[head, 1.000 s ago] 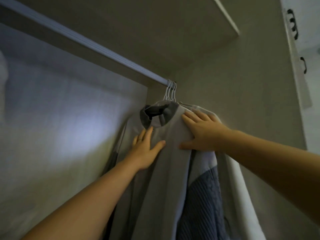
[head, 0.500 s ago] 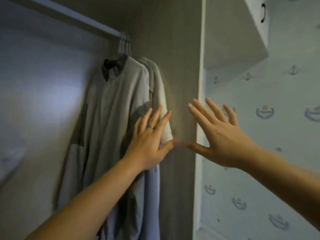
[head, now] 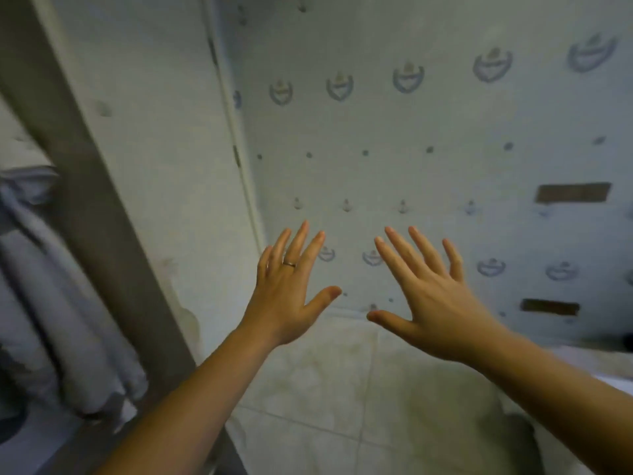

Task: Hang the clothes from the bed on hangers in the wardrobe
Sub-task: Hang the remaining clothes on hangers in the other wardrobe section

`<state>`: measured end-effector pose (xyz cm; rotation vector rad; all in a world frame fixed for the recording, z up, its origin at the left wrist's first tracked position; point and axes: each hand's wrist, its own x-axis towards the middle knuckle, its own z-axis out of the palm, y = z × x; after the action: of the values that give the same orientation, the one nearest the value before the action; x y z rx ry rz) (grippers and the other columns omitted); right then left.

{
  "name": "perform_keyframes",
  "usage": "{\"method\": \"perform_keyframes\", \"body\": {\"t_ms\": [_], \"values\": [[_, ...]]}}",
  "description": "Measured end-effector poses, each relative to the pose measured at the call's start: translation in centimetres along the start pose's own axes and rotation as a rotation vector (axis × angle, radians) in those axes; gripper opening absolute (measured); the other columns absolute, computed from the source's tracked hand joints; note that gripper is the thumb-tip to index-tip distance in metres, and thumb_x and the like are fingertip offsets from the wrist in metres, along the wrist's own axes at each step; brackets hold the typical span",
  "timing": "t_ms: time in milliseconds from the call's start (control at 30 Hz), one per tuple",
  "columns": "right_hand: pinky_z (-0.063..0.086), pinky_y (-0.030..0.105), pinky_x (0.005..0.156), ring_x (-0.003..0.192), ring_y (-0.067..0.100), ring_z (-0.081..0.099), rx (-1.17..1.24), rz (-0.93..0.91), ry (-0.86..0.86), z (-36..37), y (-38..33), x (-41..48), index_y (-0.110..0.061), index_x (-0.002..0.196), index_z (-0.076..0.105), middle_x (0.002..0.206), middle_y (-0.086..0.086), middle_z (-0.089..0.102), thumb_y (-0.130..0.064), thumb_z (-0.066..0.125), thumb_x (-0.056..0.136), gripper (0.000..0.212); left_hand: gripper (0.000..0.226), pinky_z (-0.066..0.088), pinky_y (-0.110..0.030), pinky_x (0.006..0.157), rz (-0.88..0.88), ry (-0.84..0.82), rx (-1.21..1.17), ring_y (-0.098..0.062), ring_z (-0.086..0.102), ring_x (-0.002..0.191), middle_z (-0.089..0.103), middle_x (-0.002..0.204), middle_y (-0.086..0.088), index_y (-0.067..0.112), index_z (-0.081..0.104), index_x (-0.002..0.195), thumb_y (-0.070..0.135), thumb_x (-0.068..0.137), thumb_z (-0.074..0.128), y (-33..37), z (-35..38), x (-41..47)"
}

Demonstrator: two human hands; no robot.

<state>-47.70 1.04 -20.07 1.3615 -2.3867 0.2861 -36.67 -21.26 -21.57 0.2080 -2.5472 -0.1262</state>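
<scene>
1. Wallpaper, pale blue with rows of small boat and anchor motifs [head: 445, 132], fills the upper right. Two brown rectangular patches [head: 572, 193] sit on it at the far right.
2. Floor of pale beige square tiles [head: 325, 389], below the wallpaper.
3. Wardrobe side panel, grey-brown [head: 102, 252], slanting from upper left to lower centre, with a white flat panel [head: 154, 149] just beside it on the right.
4. Clothes, pale grey fabric garments [head: 61, 320], hanging inside the wardrobe at the far left edge. Long axis runs top to bottom, leaning in line with the side panel, hems pointing down. Blurred.
5. Right hand [head: 435, 303], bare forearm entering from the lower right. Back faces the camera, fingers straight and spread, pointing up. It grips nothing.
6. Left hand [head: 287, 296], bare forearm rising from the bottom left. Same raised, spread, empty pose, well apart from the clothes.
7. Ring, thin metal band [head: 289, 264], on a left finger.
</scene>
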Motion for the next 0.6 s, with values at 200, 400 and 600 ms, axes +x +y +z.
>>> {"method": "perform_keyframes", "body": {"t_ms": [200, 400, 600], "values": [[-0.010, 0.058, 0.117, 0.146, 0.022, -0.023, 0.016, 0.259, -0.171, 6.1, 8.3, -7.2, -0.032, 0.153, -0.016, 0.160, -0.007, -0.021, -0.086, 0.009, 0.078, 0.096, 0.082, -0.004, -0.046, 0.121, 0.098, -0.178, -0.138, -0.014, -0.018, 0.151, -0.015, 0.164, 0.013, 0.039, 0.000, 0.156, 0.080, 0.088, 0.019, 6.4, 12.1, 2.9], [-0.010, 0.057, 0.117, 0.146, 0.023, -0.023, 0.025, 0.532, -0.265, 11.0, 17.3, -11.8, -0.033, 0.152, -0.016, 0.160, -0.006, -0.021, -0.089, -0.003, 0.070, 0.100, 0.084, 0.002, -0.051, 0.122, 0.259, -0.374, -0.213, -0.017, -0.014, 0.152, -0.012, 0.165, 0.010, 0.040, -0.002, 0.156, 0.082, 0.085, 0.015, 12.8, 24.6, 8.5], [-0.026, 0.046, 0.111, 0.144, 0.021, -0.027, -0.009, 0.901, -0.338, 13.6, 26.5, -14.3, -0.038, 0.144, -0.030, 0.153, -0.011, -0.031, -0.084, 0.014, 0.077, 0.092, 0.086, 0.003, -0.050, 0.122, 0.428, -0.565, -0.323, -0.017, -0.012, 0.152, -0.009, 0.166, 0.009, 0.037, 0.003, 0.157, 0.081, 0.084, 0.020, 19.1, 35.3, 15.6]]}}
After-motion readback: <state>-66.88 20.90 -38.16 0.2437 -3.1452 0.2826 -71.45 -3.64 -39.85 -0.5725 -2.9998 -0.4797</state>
